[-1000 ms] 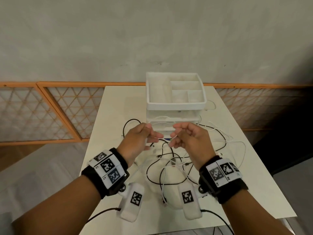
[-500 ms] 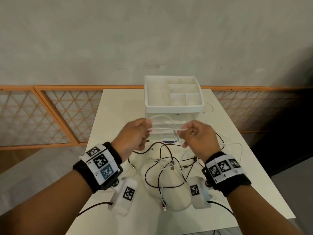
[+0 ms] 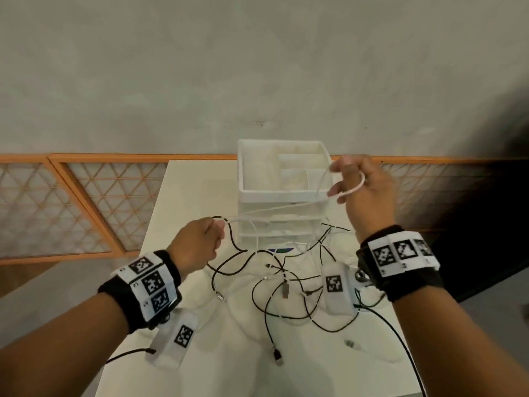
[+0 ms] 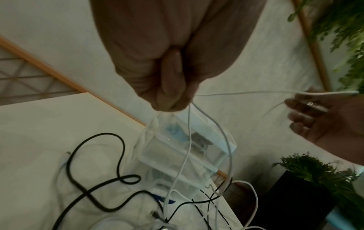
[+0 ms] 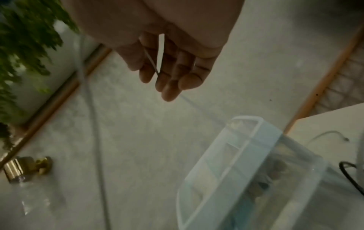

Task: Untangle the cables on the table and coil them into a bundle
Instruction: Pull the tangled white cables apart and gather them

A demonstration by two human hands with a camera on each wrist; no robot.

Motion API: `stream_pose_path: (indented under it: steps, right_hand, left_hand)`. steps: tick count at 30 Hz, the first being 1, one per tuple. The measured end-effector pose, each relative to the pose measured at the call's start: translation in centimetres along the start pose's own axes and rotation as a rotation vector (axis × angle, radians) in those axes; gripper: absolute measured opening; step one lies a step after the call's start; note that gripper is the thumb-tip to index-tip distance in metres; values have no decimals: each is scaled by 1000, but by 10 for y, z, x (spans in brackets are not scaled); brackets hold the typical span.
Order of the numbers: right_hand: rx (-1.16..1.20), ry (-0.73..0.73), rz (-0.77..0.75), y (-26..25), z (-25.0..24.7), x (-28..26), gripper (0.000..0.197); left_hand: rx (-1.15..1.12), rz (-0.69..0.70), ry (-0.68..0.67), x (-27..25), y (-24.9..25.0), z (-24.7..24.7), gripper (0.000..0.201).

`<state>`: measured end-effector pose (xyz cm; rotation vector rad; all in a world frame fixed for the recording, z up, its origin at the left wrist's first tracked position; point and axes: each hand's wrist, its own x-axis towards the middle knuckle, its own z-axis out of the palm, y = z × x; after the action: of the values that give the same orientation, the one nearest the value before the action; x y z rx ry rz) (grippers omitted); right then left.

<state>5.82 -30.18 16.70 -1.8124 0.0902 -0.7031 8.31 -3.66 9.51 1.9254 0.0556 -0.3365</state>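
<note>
My left hand [image 3: 197,247] is pinching a white cable [image 3: 274,211] in a closed fist at nine o'clock above the table [image 3: 183,196]. My right hand [image 3: 363,193], raised at two o'clock, is holding that cable looped round its loosely curled fingers [image 5: 169,80]. The drawer box [image 3: 282,193] is standing at twelve o'clock. Black cables [image 3: 286,296] are lying tangled at six o'clock.

Black cables [image 3: 289,290] are sprawling in loops over the middle of the table [image 3: 183,196], blocking the near centre. The drawer box [image 3: 282,193] is standing behind them, closing off the far middle. A white cable [image 3: 274,210] is stretching taut across its front. Bare tabletop is lying left of the box.
</note>
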Motion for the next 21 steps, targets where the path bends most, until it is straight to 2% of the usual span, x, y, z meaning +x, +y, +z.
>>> stream_pose_path:
  steps: [2,5,7,10,12,14,18,19,21]
  right_hand:
    - [-26,43,-24,6,-4,6,20]
    - [-365,-69,230,67,-11,6,33]
    - [-590,-141,417,106,-21,-1,42]
    - [-683,-91,551,135,-36,-11,43]
    - [-629,-86,513,125,-35,-12,40]
    - [-419,-66,367,96,-31,-5,36]
    - [-24,143,45,31,-23,12,18]
    - [-2,159,12,27,-21,11,18]
    - [-48,101,27,35,-19,3,21]
  left_hand:
    - [-28,1,43,3,-8,-2,36]
    - [-114,-1,159,9,-2,-12,35]
    - [-268,11,217,11,9,-23,31]
    - [-435,64,284,12,27,-36,30]
    - [-412,103,282,12,30,-35,31]
    - [-332,112,261,13,29,-27,35]
    - [-244,54,222,13,20,-5,41]
    - [-252,38,222,13,19,-1,40]
    - [-255,16,231,13,18,0,39]
